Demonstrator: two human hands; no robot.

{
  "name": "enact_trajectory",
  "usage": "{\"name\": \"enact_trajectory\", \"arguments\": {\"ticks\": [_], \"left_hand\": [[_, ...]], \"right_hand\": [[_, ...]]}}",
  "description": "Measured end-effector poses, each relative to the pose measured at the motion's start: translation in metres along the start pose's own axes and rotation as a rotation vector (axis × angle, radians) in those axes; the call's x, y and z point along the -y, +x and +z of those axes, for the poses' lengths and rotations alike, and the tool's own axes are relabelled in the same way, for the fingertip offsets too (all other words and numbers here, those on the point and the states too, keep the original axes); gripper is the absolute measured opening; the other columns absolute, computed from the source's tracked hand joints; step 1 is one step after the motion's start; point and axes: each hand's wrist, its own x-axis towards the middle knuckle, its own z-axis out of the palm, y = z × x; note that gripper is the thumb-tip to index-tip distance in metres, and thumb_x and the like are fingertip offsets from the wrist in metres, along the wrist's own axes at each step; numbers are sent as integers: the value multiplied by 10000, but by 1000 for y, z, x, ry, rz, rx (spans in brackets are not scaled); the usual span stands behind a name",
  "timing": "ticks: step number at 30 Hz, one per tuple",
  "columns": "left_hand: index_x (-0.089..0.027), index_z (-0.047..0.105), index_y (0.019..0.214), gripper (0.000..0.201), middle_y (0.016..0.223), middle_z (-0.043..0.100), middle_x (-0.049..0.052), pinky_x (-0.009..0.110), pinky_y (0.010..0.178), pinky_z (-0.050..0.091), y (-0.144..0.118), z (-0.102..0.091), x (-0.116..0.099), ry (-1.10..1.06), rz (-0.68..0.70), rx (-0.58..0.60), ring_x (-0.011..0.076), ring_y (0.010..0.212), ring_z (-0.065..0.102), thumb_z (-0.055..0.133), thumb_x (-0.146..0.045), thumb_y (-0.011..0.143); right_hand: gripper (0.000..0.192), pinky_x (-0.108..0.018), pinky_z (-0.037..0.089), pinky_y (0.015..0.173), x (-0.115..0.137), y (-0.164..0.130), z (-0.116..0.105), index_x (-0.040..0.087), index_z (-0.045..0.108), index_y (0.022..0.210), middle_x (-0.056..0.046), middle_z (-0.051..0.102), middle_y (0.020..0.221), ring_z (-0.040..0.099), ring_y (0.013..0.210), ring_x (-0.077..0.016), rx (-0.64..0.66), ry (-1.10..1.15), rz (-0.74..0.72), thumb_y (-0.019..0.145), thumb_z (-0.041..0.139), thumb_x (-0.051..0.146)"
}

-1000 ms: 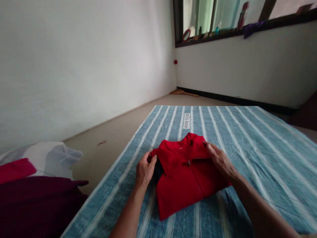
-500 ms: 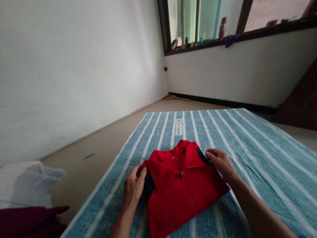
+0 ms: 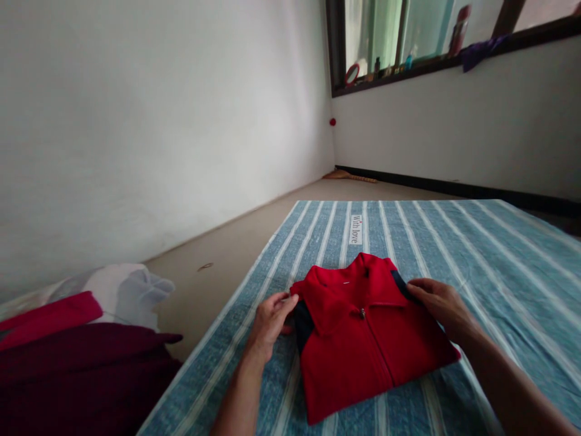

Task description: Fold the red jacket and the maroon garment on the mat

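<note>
A folded red zip jacket (image 3: 345,357) with dark navy shoulder panels lies on a blue-and-white striped cloth (image 3: 254,351). Its collar points away from me, and the zip pull sits just below the neck opening. At the left shoulder, my left hand (image 3: 271,320) pinches the fabric edge between thumb and fingers. My right hand (image 3: 442,306) is closed at the opposite shoulder, its fingertips on the navy panel and its thumb mostly hidden beneath.
Dark maroon fabric (image 3: 82,378), a bright pink folded cloth (image 3: 59,312) and white translucent plastic (image 3: 120,287) are piled at left. Beyond the striped surface are the floor (image 3: 218,251), white walls and a broom (image 3: 349,175). Bottles and a round mirror (image 3: 351,74) stand on the windowsill.
My view has turned left, so the scene sits further right and more of the pile shows. The jacket's near edge has come into view. Both hands remain at its shoulders.
</note>
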Motion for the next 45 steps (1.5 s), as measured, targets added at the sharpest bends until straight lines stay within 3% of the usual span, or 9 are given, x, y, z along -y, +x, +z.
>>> {"name": "enact_trajectory", "arguments": {"ticks": [4, 8, 12, 19, 24, 30, 36, 40, 45], "left_hand": [[-144, 604, 1104, 523, 1014, 687, 111, 251, 553, 465, 1, -1, 1, -27, 45, 158, 261, 887, 644, 709, -379, 649], [-129, 629, 1050, 474, 942, 703, 109, 269, 616, 473, 6, 4, 3, 5, 94, 75, 249, 847, 653, 700, -365, 645], [-138, 659, 969, 419, 884, 712, 99, 255, 569, 452, 7, 10, 1, 83, 83, -28, 237, 778, 654, 679, -404, 646], [-152, 676, 883, 348, 718, 679, 38, 216, 427, 339, 7, 13, -2, 99, 18, -71, 164, 585, 577, 633, -421, 666], [-159, 688, 839, 340, 609, 626, -1, 207, 419, 296, 9, 12, -7, 90, -51, -66, 140, 535, 534, 632, -435, 648], [-148, 686, 825, 360, 614, 644, 7, 214, 442, 336, 17, 12, -7, -24, -110, -26, 136, 510, 551, 672, -431, 603], [-149, 675, 804, 307, 674, 692, 24, 235, 503, 413, 22, 13, -8, -169, -100, -21, 167, 578, 617, 727, -380, 609], [-139, 677, 798, 201, 764, 726, 41, 262, 651, 500, 25, 15, -15, -350, -81, -17, 187, 692, 669, 727, -224, 622], [-157, 678, 878, 174, 785, 732, 39, 265, 639, 542, 32, 18, -22, -489, -241, 0, 193, 722, 693, 612, -95, 729]], "right_hand": [[414, -292, 487, 654, 2, -1, 0, 169, 645, 981, -68, 703, 874, 655, 796, -226, -1, -42, 14, 728, 575, 490], [413, -292, 492, 642, 4, -3, 2, 168, 645, 967, -72, 704, 868, 658, 789, -229, 1, -53, 7, 736, 563, 501], [418, -289, 495, 625, 6, -4, 1, 166, 642, 982, -72, 703, 864, 660, 778, -227, -6, -71, 18, 737, 558, 494], [399, -283, 495, 635, 10, -8, 2, 157, 661, 967, -74, 703, 846, 657, 781, -226, -5, -80, -26, 746, 558, 474], [376, -279, 487, 622, 12, -8, 2, 158, 677, 944, -76, 704, 841, 650, 767, -225, 3, -59, -33, 740, 568, 454], [373, -244, 474, 597, 8, 1, 4, 150, 671, 943, -68, 705, 844, 649, 743, -198, 38, -19, -11, 745, 564, 448], [312, -208, 424, 493, 18, -3, 10, 140, 667, 842, -47, 682, 683, 625, 598, -155, 116, 58, 64, 784, 505, 400], [245, -192, 344, 420, 28, -5, 14, 138, 642, 724, -11, 614, 553, 534, 455, -110, 96, 71, 102, 788, 507, 332], [250, -201, 221, 366, 32, 3, 15, 163, 522, 540, 42, 456, 415, 386, 355, -73, 39, 45, 127, 764, 539, 271]]}}
